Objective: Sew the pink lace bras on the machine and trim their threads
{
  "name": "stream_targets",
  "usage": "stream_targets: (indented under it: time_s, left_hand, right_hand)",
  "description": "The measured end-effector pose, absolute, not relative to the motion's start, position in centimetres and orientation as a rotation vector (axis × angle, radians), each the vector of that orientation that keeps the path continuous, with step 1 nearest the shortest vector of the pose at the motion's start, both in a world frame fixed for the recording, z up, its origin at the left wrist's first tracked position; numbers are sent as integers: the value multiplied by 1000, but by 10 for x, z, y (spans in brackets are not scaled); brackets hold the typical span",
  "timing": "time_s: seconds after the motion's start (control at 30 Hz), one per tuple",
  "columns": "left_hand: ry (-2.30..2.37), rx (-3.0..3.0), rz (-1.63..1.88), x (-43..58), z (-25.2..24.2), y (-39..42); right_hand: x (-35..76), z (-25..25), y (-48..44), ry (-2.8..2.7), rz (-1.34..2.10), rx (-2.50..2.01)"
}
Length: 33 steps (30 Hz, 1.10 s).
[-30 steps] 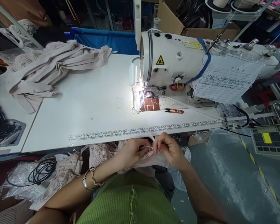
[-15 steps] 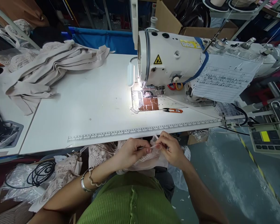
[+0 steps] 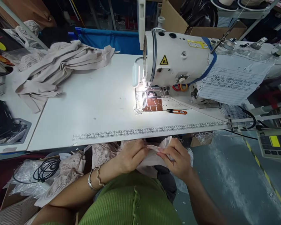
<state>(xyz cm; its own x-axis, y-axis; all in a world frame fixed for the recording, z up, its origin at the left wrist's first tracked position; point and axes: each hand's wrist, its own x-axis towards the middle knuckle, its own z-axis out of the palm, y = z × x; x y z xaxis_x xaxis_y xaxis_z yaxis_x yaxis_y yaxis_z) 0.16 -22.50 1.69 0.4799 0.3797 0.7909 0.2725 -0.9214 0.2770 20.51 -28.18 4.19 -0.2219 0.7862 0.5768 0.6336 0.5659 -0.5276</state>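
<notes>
Over my lap, just below the table's front edge, a piece of pale pink fabric is stretched between my two hands. My left hand has its fingers closed on the fabric's edge. My right hand pinches the same piece between thumb and fingers, a short way to the right. Part of the fabric stands up in a fold behind the right fingers. Beige lace hangs beside my left wrist, partly under the table edge; whether it joins the held piece I cannot tell.
A white sewing machine with its lamp lit stands on the white table. Orange thread snips lie before it, above a printed ruler strip. Beige fabric strips are heaped at left. A control panel juts out at right.
My hands have spread slightly apart, pulling the fabric edge out between them. The right hand's grip has turned up a fold of fabric. The camera view has shifted a little left.
</notes>
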Motion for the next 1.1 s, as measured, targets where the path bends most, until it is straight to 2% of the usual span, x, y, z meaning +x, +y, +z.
stream_targets:
  time_s: [0.17, 0.53, 0.73, 0.9, 1.1]
  left_hand:
    - [328, 2651, 1467, 1, 24, -222]
    - [274, 2692, 1498, 3, 27, -223]
    - [232, 2761, 1476, 3, 29, -223]
    - [246, 2749, 1510, 4, 26, -225]
    - [223, 2784, 1456, 2, 24, -225]
  right_hand:
    - [196, 47, -283, -1845, 341, -1142]
    - [189, 56, -277, -1785, 677, -1253]
    - [191, 51, -274, -1749, 972, -1297]
    - [195, 50, -271, -1598, 867, -1286]
    - [191, 57, -273, -1798, 796, -1306]
